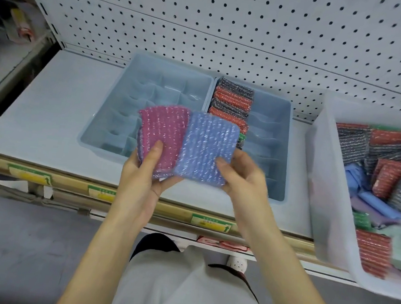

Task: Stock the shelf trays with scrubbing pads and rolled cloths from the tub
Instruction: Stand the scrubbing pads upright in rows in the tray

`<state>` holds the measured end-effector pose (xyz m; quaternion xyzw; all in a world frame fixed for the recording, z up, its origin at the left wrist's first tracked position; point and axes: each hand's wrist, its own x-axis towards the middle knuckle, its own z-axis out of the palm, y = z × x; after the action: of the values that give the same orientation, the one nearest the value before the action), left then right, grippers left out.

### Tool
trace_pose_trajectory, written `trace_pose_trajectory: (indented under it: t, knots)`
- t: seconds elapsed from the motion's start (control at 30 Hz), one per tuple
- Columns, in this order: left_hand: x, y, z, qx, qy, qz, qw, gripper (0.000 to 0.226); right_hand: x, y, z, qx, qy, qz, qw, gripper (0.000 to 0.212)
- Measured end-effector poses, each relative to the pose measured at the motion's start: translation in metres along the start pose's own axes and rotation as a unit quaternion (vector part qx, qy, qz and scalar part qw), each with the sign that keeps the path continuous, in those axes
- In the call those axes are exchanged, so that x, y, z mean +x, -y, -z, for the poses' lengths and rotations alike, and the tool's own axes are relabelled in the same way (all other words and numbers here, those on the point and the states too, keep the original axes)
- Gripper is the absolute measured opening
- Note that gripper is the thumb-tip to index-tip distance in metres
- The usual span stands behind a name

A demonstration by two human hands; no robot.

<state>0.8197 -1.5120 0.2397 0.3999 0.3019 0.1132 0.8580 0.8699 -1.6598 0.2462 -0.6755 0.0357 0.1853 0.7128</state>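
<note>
I hold two pads fanned out over the trays. My left hand (140, 177) grips the pink pad (164, 132), thumb on its face and fingers curled under it. My right hand (244, 180) pinches the blue pad (207, 147) near its lower right corner, thumb on top. The two meet along their inner edges (a bluish edge behind the pink one may be a third pad; I cannot be sure).

They hover above the near part of the left tray (87, 138), whose compartments show nothing in them. The right tray (272, 115) has a row of grey, red and green pads (233, 100) standing on edge down its left column. The tub (322, 182) sits on the shelf (47, 113) to my right, with more pads and the rolled cloths (375, 201) in it.

The step, as I judge it, is to part these two and slot them. To do it well I should pull them clear of each other first, since the glittery mesh looks likely to snag. Then I turn each pad on edge, match how the row stands, and press it down between the dividers one at a time. My fingers should stay off the thin divider walls so they do not bend.
</note>
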Motion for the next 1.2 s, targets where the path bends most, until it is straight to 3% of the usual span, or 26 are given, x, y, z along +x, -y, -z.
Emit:
trace_pose_trajectory:
  t: [0.07,0.13,0.2,0.27,0.33,0.37,0.7,1.07,1.1,1.2]
  knots:
    - [0.002,-0.005,0.009,-0.002,-0.022,-0.006,1.0,0.041,0.008,0.001,0.018,-0.062,-0.062,0.059,0.994,0.024]
    - [0.004,-0.01,0.021,-0.003,-0.047,-0.013,0.999,0.032,0.016,-0.001,0.04,-0.209,-0.065,0.158,0.963,0.034]
    - [0.006,-0.015,0.032,0.0,-0.06,-0.023,0.998,0.03,0.022,-0.008,0.054,-0.37,-0.019,0.219,0.903,0.038]
    - [0.007,-0.018,0.038,0.001,-0.067,-0.03,0.997,0.029,0.027,-0.017,0.055,-0.496,0.005,0.292,0.818,0.033]
    - [0.006,-0.019,0.041,0.001,-0.068,-0.03,0.997,0.028,0.034,-0.025,0.052,-0.564,0.015,0.359,0.743,0.026]
    - [0.005,-0.019,0.042,0.001,-0.066,-0.03,0.997,0.03,0.038,-0.026,0.049,-0.577,0.018,0.372,0.727,0.024]
    - [-0.004,-0.015,0.046,0.003,-0.067,-0.016,0.998,0.033,0.042,-0.024,0.061,-0.605,0.042,0.393,0.691,0.028]
    - [-0.004,-0.011,0.026,0.018,-0.047,-0.001,0.999,0.033,0.066,-0.041,0.048,-0.597,0.094,0.367,0.707,0.018]
    - [-0.004,-0.01,0.025,0.021,-0.041,0.001,0.999,0.032,0.065,-0.035,0.047,-0.574,0.085,0.348,0.737,0.019]
    - [-0.006,-0.005,0.019,0.041,0.0,0.015,0.999,0.036,0.05,-0.005,0.039,-0.356,0.008,0.201,0.913,0.018]
